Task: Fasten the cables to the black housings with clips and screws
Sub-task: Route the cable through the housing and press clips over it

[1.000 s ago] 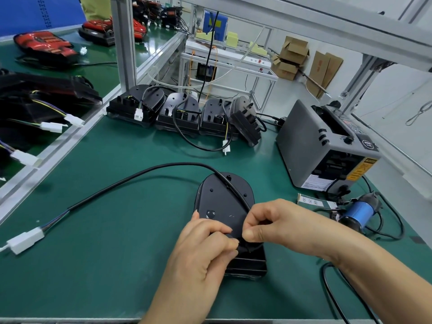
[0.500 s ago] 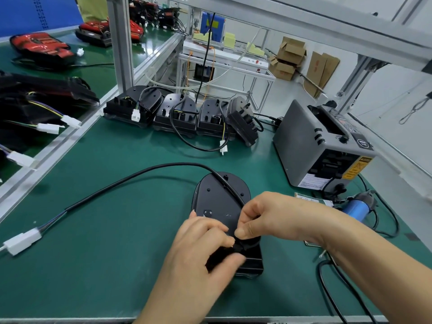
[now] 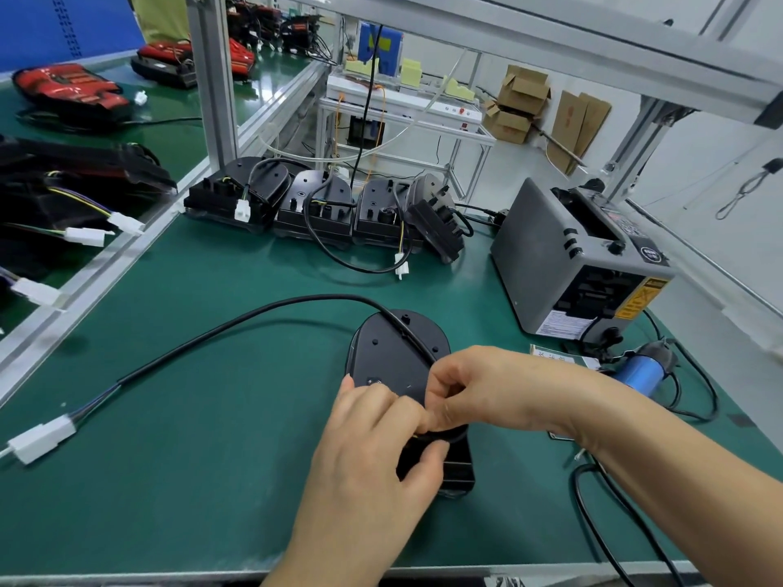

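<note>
1. While the black housing (image 3: 394,353) lay flat on the green table (image 3: 212,480), near the middle of the head view, both hands met over its near half.
2. The left hand (image 3: 373,451) had its fingers curled over the housing's top and its thumb pressed against the near end, so that it gripped the housing.
3. The right hand (image 3: 478,387) reached over from the right. Its fingers were bent tight against the thumb, pinching the cable (image 3: 322,297) where it looped on the housing. Whether a clip sat under those fingertips could not be told.
4. From the hands the cable crossed the housing's far end, then curved left over the table to a white connector (image 3: 42,438) near the left edge.
5. At the far side of the table stood a row of further housings (image 3: 317,205) with their own cables. To the right sat a grey machine (image 3: 551,256), and near it lay a blue-bodied tool (image 3: 635,370).
</note>
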### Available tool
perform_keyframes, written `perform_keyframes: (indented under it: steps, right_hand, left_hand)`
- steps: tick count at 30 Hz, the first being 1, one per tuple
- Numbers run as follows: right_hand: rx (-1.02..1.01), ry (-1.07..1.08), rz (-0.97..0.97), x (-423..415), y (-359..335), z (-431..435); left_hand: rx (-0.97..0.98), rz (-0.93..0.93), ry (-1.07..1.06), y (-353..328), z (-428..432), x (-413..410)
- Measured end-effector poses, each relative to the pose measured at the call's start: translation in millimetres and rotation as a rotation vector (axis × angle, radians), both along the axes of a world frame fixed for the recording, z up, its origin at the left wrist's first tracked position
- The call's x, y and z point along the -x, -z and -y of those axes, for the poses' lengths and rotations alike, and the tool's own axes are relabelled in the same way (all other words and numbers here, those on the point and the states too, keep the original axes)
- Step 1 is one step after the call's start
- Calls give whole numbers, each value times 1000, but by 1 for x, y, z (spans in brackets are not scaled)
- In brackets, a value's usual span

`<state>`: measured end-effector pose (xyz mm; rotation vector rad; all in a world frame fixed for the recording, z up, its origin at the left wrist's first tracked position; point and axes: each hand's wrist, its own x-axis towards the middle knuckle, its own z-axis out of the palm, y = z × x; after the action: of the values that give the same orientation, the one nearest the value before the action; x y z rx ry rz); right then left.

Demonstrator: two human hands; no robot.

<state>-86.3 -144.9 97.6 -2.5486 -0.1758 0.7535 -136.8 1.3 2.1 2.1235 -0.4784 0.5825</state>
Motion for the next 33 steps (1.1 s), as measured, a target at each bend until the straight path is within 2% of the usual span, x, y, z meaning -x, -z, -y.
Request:
perform_keyframes:
  steps: [8,21,29,33]
  right_hand:
    - [-78,-1,19,4,1,1]
    - [-36,-36,23,3,2,1]
    - [89,-110,-61,-10,-9,-4]
    - [71,-115,-91,-14,-11,-4]
  left_hand:
    - [4,68,-22,5,2,0]
    - [-62,181,25,11,-7,-1]
    - [-226,263,94,11,-15,-4]
    - [-270,307,99,12,-17,-5]
